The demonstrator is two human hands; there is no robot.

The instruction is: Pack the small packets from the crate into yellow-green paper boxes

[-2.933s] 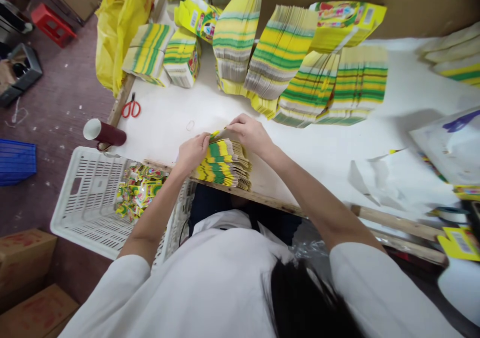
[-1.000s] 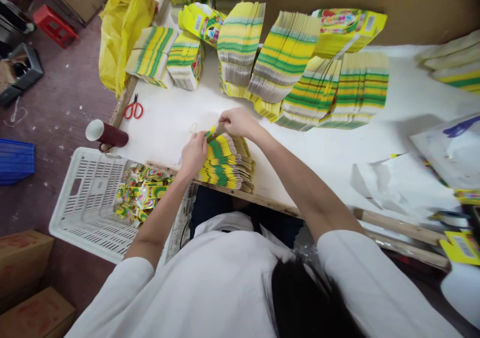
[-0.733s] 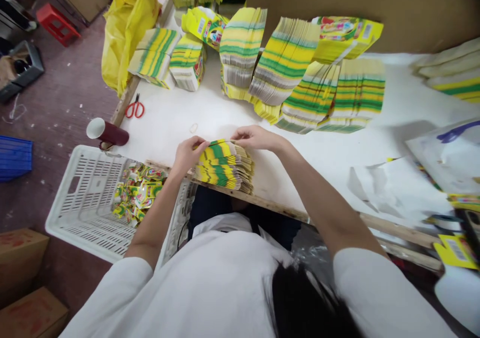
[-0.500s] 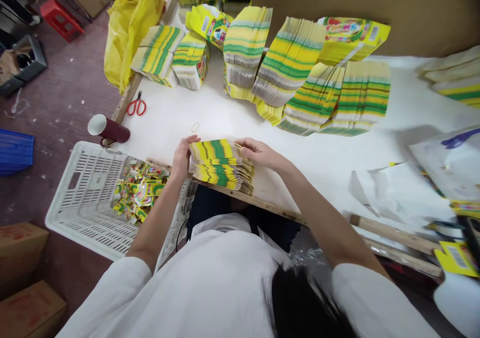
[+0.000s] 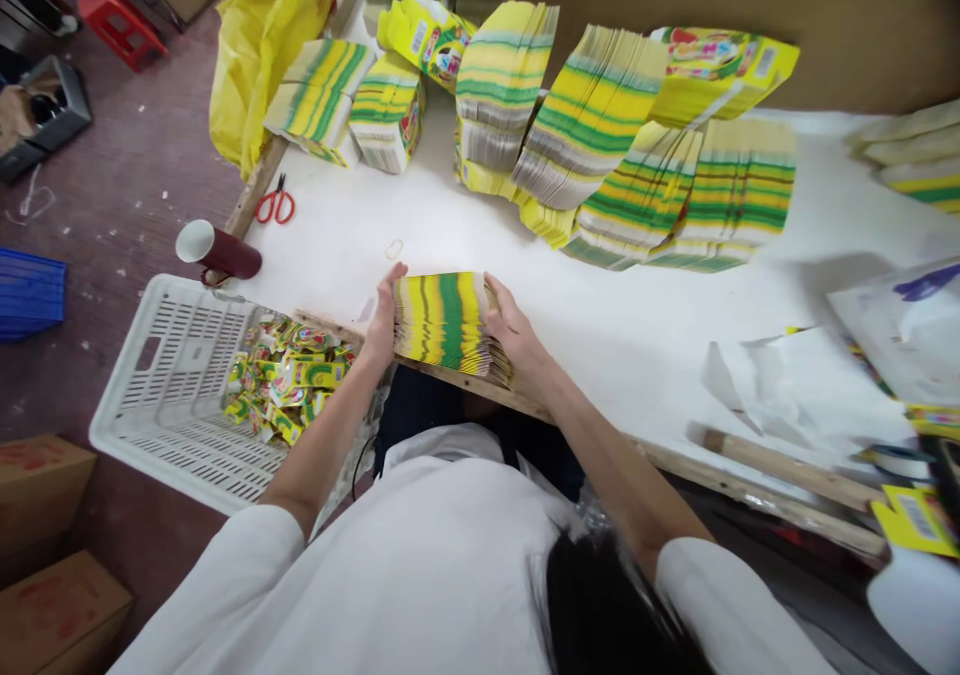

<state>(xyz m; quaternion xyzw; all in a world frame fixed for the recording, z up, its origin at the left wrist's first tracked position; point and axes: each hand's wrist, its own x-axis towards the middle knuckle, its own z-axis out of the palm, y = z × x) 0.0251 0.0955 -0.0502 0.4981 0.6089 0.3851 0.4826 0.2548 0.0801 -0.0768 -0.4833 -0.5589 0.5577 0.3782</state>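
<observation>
A stack of flat cardboard boxes (image 5: 442, 323), striped yellow and green along its edges, rests at the table's front edge. My left hand (image 5: 385, 313) presses against its left side and my right hand (image 5: 512, 323) against its right side, so the stack is held between both palms. Just beyond it lies a thin rubber band (image 5: 394, 248) on the white table top (image 5: 337, 215). Further back stand several more stacks of the flat boxes (image 5: 592, 120), some leaning on each other.
Left of me a white plastic basket (image 5: 161, 395) holds small yellow-green packages. Red-handled scissors (image 5: 275, 205) and a dark red mug (image 5: 229, 253) are near the table's left edge, below a yellow bag (image 5: 262, 55). Crumpled white paper (image 5: 802, 385) lies at right.
The two uneven layers of the stack now sit together as one even block. My right hand has moved down and flattened along its right side.
</observation>
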